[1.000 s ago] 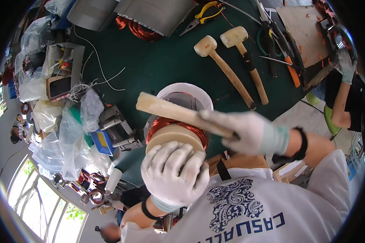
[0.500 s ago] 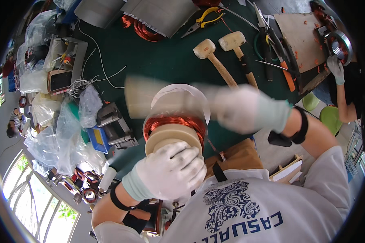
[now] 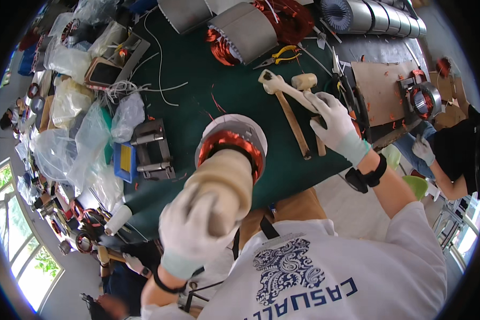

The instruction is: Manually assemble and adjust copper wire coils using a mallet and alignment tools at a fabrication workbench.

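Observation:
My left hand [image 3: 194, 226], gloved and slightly blurred, is wrapped round a cream stepped cylindrical block [image 3: 224, 173]. That block tilts toward me at the near mouth of a stator [image 3: 253, 136] with red copper windings, which stands on the green table. Off to the right, my gloved right hand [image 3: 333, 125] has its fingers round the handle end of a pale mallet [image 3: 290, 92]. This mallet lies across another wooden handle [image 3: 292, 120]. Beside my fingers is a second pale mallet head [image 3: 304, 81].
Beyond are a large wound stator [image 3: 245, 34], yellow-handled pliers [image 3: 280, 56] and ribbed metal cores [image 3: 368, 17]. Left of the stator sit a metal fixture [image 3: 153, 149], a blue tray [image 3: 125, 165] and plastic bags [image 3: 74, 144]. Another person's gloved hand [image 3: 424, 149] shows at right.
My right hand has carried the mallet from over the stator to the other mallets. My left hand has drawn the cream block toward me and tilted it. The view has shifted.

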Demonstrator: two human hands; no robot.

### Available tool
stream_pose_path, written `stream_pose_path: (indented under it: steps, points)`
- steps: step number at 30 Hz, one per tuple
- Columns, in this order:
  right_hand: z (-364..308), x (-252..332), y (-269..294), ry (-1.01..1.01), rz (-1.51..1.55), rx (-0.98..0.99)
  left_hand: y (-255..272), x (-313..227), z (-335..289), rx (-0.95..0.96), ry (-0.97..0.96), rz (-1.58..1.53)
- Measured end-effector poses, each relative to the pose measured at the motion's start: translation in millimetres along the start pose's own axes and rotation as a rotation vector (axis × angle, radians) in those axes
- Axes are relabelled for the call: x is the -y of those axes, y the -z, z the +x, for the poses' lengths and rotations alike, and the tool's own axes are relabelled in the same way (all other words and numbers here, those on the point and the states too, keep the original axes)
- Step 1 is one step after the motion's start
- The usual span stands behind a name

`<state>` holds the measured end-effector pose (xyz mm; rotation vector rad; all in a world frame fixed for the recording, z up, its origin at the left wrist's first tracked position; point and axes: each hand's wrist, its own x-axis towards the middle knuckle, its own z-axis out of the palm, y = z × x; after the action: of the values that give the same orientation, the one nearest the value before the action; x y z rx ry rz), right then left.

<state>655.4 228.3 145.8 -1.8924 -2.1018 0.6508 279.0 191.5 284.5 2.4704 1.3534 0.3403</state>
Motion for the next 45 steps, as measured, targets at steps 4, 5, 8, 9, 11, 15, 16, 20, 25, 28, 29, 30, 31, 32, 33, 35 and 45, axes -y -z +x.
stream_pose_path:
  steps: [4,5,8,9,11,15,16,20,25,28,29,30,31,32,33,35,45]
  points:
    - [-33.1,9.1,-9.8,-0.075,0.236,0.004,39.2,-23.0,-79.3,-0.246,0.645,-0.196]
    - [-36.8,10.0,-15.0,-0.061,0.243,-0.020,36.4,-14.9,-104.2,-0.328,0.789,-0.160]
    - [-41.2,19.8,-33.2,-0.120,0.314,0.042,29.1,20.1,-128.6,-0.310,0.980,0.188]
    - [-39.6,26.7,-38.2,-0.084,0.322,0.076,18.3,41.6,-140.6,-0.277,0.984,0.239]
    - [-36.3,42.9,-49.9,-0.063,0.421,0.156,-8.8,88.9,-167.5,-0.216,1.004,0.290]
    - [-32.8,59.0,-74.1,0.118,0.382,0.333,-60.8,140.3,-199.0,-0.130,1.201,0.173]
    - [-34.4,60.2,-76.4,0.116,0.373,0.337,-59.7,132.8,-180.5,-0.128,1.203,0.163]
    - [-49.6,58.7,-102.4,-0.151,0.569,0.427,-59.0,36.7,-78.0,-0.192,0.411,0.178]
    - [-74.9,74.2,-161.1,-0.660,1.543,0.472,-117.1,-47.2,16.5,0.001,0.273,-0.009]
    - [-85.4,86.6,-176.8,-0.677,1.681,0.376,-153.2,-36.7,27.7,-0.039,0.314,0.053]
    - [-83.4,98.8,-169.7,-0.794,1.628,0.334,-154.0,-31.8,25.1,0.000,0.288,0.031]
    - [-82.3,102.8,-164.1,-0.909,1.572,0.281,-150.3,-28.2,28.8,0.037,0.253,0.005]
    - [-83.3,89.4,-170.0,-0.894,1.687,0.292,-145.6,-24.2,32.3,0.045,0.215,0.007]
    - [-86.1,84.7,-168.1,-0.897,1.695,0.281,-140.2,-19.7,36.8,0.051,0.204,0.008]
    - [-77.4,95.2,-154.2,-0.911,1.575,0.335,-132.4,-10.1,39.2,0.037,0.190,-0.006]
    - [-59.0,108.4,-139.2,-0.966,1.469,0.340,-120.6,16.5,47.9,0.023,0.094,-0.007]
    - [7.2,154.7,-148.7,-0.947,2.487,0.274,-49.1,51.9,93.7,0.040,0.502,-0.368]
